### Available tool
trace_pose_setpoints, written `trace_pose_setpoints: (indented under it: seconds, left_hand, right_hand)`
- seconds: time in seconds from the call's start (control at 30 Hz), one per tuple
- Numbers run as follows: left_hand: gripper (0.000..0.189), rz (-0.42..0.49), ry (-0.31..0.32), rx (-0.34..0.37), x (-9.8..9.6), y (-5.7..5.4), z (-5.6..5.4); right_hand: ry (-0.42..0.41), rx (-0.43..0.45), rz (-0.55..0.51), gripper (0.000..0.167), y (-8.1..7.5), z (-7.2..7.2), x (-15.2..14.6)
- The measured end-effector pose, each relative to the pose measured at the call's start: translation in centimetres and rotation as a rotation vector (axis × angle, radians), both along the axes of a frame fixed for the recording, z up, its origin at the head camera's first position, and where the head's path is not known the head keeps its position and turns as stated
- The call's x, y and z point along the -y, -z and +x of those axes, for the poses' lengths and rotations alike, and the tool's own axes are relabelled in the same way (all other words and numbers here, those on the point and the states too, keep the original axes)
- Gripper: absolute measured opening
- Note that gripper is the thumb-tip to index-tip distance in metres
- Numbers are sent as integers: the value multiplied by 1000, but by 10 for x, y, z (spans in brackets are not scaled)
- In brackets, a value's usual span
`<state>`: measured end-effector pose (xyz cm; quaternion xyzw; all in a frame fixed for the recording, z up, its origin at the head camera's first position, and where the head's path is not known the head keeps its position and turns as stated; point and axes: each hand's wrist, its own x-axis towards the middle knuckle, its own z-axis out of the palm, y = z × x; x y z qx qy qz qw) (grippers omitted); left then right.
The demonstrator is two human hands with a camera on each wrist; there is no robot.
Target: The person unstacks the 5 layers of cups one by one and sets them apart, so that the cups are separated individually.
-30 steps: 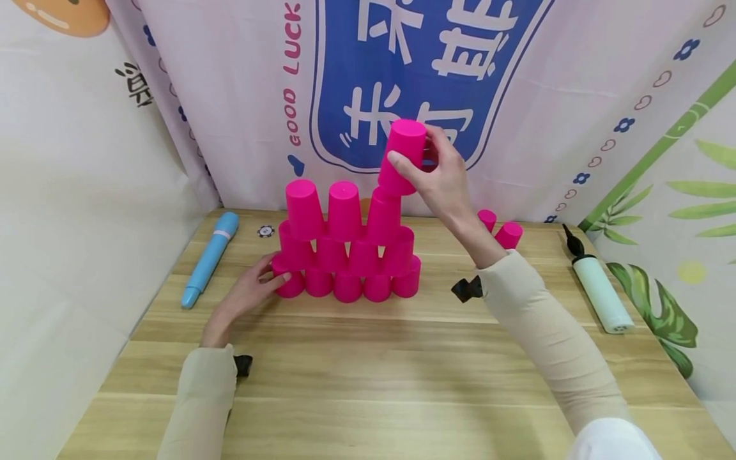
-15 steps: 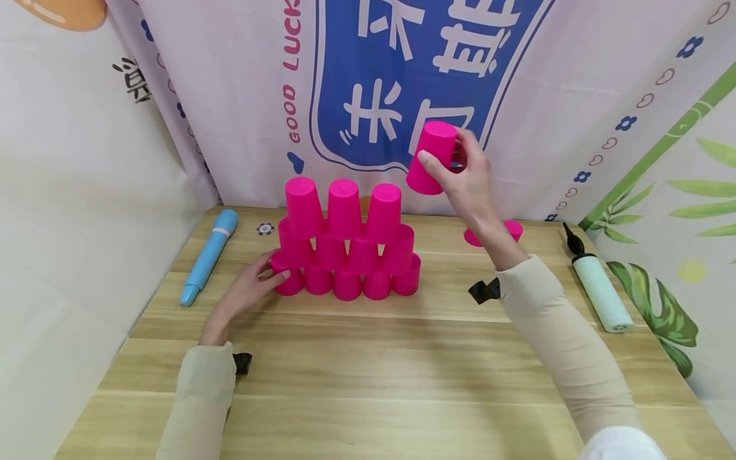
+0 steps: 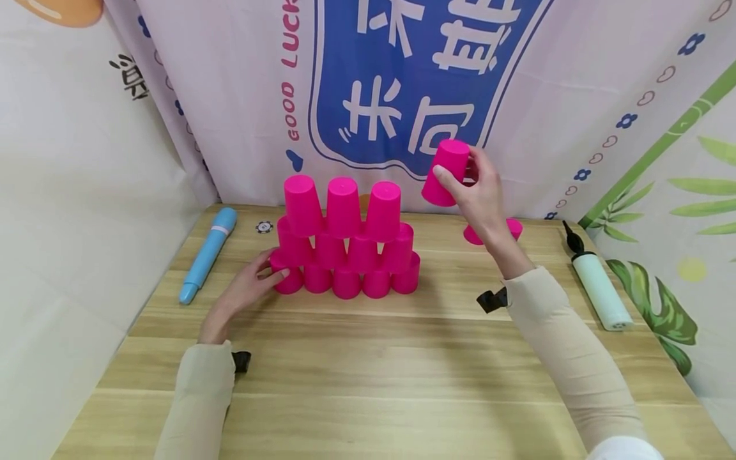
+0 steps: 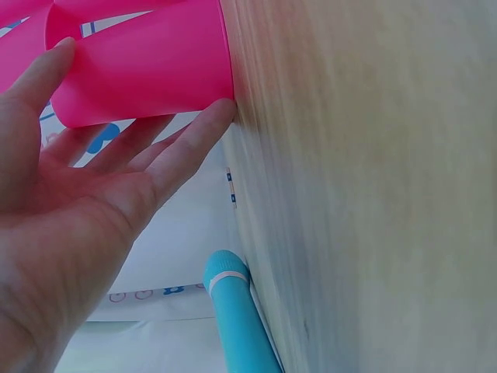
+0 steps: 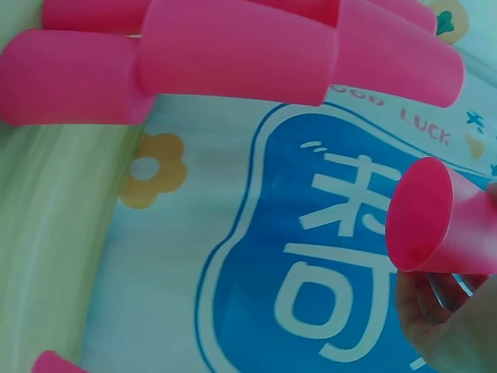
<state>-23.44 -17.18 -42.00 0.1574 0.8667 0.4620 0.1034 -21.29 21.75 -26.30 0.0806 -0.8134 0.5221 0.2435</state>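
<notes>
Pink tower (image 3: 347, 284) could fall to a slip of either hand

Nearest, at the left of the worktop (image 3: 368, 358), the left hand (image 3: 247, 287) loosely gripped the end cup (image 3: 289, 282) of the bottom row, thumb on the front and fingers round the outer side. A sudden tug or squeeze there seemed the gravest risk, since the cups above bore on that corner and could tip with it.

The tower rose from it in rows of five, four and three upside-down cups, the upper ones bridging those below. Their footing looked narrow; a small shift in one row might open a gap and drop what stood above.

To the right, the right hand (image 3: 483, 195) gripped a raised cup (image 3: 452, 160), mouth downward and slightly tilted, apart from the top row (image 3: 343, 207). If it swung left too low, its rim could knock off that row's right-hand cup (image 3: 383, 214).

Farther back, loose cups (image 3: 515, 229) showed, partly hidden by the right wrist (image 3: 507, 252); a careless drop of the arm could bump them.
</notes>
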Motion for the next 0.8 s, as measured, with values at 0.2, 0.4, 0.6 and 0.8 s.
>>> trace_pose_setpoints:
  seconds: [0.2, 0.4, 0.6, 0.8]
  left_hand:
    - [65, -10, -4, 8, -2, -4, 1]
    - [69, -27, -13, -17, 8, 17, -10]
    - [68, -14, -17, -31, 10, 22, -13]
    - [66, 13, -5, -5, 7, 10, -6]
  right_hand:
    - [21, 50, 15, 56, 22, -8, -14]
    - [67, 83, 27, 59, 64, -31, -40]
    - [137, 106, 54, 60, 99, -37, -58]
    - [223, 191, 110, 63, 131, -36, -73]
